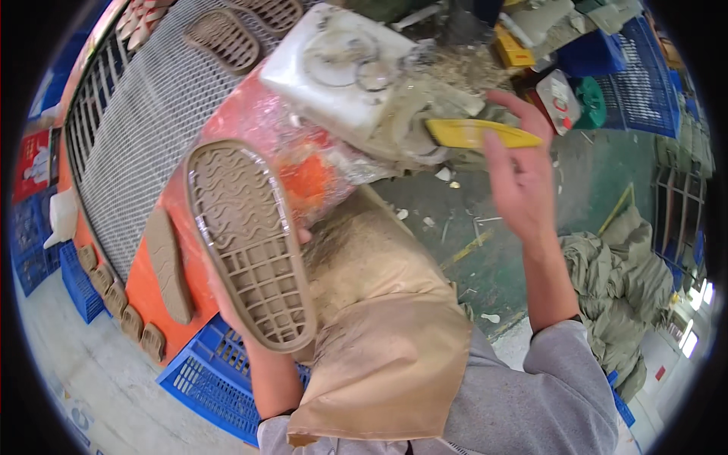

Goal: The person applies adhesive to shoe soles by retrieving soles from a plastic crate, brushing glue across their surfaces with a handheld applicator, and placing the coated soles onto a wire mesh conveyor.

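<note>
In my left hand (pixel 305 236) is a brown shoe sole (pixel 246 243), tilted with its patterned face up. It has wavy tread at the far end and an open grid at the near end. Most of that hand is hidden beneath the sole; a fingertip shows at its right edge. My right hand (pixel 523 186) pinches a flat yellow tool (pixel 485 134) with a dark left end, too blurred to name more closely. It is held beside a white plastic container (pixel 334 64) with a grimy cut opening. A second, narrow sole piece (pixel 169 265) lies on the orange tabletop (pixel 144 296).
More soles (pixel 222 39) rest on a grey mesh surface (pixel 152 114) at the far left. Blue crates (pixel 212 371) stand below the table, with several small soles (pixel 131 322) along its left edge. Grey-green cloth (pixel 614 280) is heaped at right. Scraps litter the green floor (pixel 455 227).
</note>
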`<state>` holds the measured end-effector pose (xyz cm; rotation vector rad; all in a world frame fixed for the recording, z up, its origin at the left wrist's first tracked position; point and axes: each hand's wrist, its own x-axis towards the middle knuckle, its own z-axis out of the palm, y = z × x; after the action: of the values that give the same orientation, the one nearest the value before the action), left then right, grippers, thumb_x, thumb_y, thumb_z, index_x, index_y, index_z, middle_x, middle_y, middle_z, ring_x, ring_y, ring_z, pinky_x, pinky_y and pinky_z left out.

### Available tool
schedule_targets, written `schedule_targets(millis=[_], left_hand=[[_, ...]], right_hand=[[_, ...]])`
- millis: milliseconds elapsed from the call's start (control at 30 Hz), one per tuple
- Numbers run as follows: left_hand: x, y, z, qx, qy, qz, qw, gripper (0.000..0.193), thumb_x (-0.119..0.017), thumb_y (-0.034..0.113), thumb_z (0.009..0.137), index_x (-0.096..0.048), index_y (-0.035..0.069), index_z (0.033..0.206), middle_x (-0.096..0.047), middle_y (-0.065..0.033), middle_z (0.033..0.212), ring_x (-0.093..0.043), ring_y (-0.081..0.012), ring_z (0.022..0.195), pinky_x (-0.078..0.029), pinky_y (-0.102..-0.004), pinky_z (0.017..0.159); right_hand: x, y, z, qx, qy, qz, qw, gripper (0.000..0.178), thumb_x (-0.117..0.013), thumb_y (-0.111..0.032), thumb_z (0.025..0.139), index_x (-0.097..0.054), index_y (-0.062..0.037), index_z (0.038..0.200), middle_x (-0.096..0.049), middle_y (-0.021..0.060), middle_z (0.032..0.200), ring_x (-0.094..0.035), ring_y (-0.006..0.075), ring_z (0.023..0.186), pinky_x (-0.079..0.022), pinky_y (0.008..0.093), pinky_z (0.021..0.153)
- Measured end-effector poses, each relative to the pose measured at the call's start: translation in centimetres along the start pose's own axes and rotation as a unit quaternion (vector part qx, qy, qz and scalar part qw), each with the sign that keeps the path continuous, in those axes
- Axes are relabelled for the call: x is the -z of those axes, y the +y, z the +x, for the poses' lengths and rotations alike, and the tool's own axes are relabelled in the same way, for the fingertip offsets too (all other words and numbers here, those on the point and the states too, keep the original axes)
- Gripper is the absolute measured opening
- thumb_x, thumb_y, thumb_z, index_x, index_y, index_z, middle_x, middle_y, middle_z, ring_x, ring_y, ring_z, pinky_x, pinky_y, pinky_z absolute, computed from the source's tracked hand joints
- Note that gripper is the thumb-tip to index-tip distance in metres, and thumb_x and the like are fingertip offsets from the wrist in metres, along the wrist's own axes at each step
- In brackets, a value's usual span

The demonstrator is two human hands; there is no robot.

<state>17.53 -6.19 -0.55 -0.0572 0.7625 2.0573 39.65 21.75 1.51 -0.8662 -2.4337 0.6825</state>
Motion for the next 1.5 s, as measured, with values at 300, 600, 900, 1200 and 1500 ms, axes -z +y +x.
schedule_targets(millis=[300, 600, 900, 1200, 1500], left_hand=[[-2.1, -2.1, -0.6, 0.006, -0.081, 0.105, 0.991, 0.067, -0.040, 0.050, 0.109, -0.034, 0.011, 0.164, -0.055, -0.0173, 0.152, -0.059, -0.0441, 0.130, -0.048, -0.0536, 0.113], [-3.4, -2.6, -2.6, 0.034, 0.096, 0.043, 0.994, 0.058, -0.036, 0.042, 0.111, -0.036, 0.014, 0.162, -0.057, -0.0163, 0.151, -0.060, -0.0411, 0.127, -0.049, -0.0521, 0.110], [-3.5, -2.9, -1.3, -0.035, -0.059, 0.061, 0.996, 0.057, -0.032, 0.039, 0.111, -0.038, 0.011, 0.161, -0.057, -0.0210, 0.148, -0.062, -0.0393, 0.126, -0.051, -0.0509, 0.109], [-4.8, -1.5, -3.1, -0.038, 0.008, 0.194, 0.980, 0.059, -0.032, 0.044, 0.110, -0.038, 0.012, 0.160, -0.055, -0.0162, 0.152, -0.061, -0.0309, 0.129, -0.049, -0.0440, 0.110], [-5.3, 0.8, -3.3, 0.129, -0.174, 0.163, 0.962, 0.049, -0.042, 0.029, 0.110, -0.045, 0.010, 0.155, -0.055, -0.0102, 0.152, -0.060, -0.0236, 0.127, -0.047, -0.0373, 0.110]], right_hand=[[-1.9, -7.2, -4.7, -0.190, -0.104, 0.515, 0.829, 0.024, -0.050, -0.009, 0.102, -0.073, -0.0033, 0.103, -0.040, 0.0202, 0.164, -0.038, 0.0254, 0.144, -0.028, 0.0396, 0.116], [-6.2, -13.0, -2.6, -0.077, -0.108, 0.449, 0.884, 0.024, -0.051, -0.012, 0.102, -0.072, -0.0041, 0.110, -0.037, 0.0226, 0.164, -0.037, 0.0309, 0.147, -0.025, 0.0471, 0.119], [-4.3, -14.6, -7.2, -0.008, -0.085, 0.388, 0.917, 0.015, -0.061, -0.012, 0.099, -0.073, -0.0045, 0.105, -0.046, 0.0220, 0.156, -0.036, 0.0395, 0.139, -0.023, 0.0540, 0.120], [-0.7, -14.3, -2.9, 0.163, -0.268, 0.303, 0.900, 0.018, -0.060, -0.017, 0.098, -0.075, -0.0062, 0.100, -0.048, 0.0215, 0.154, -0.035, 0.0434, 0.138, -0.022, 0.0591, 0.118], [-1.9, -16.3, 2.5, 0.327, -0.433, 0.333, 0.771, 0.017, -0.068, -0.021, 0.092, -0.078, -0.0071, 0.092, -0.053, 0.0179, 0.151, -0.035, 0.0426, 0.139, -0.024, 0.0556, 0.120]])
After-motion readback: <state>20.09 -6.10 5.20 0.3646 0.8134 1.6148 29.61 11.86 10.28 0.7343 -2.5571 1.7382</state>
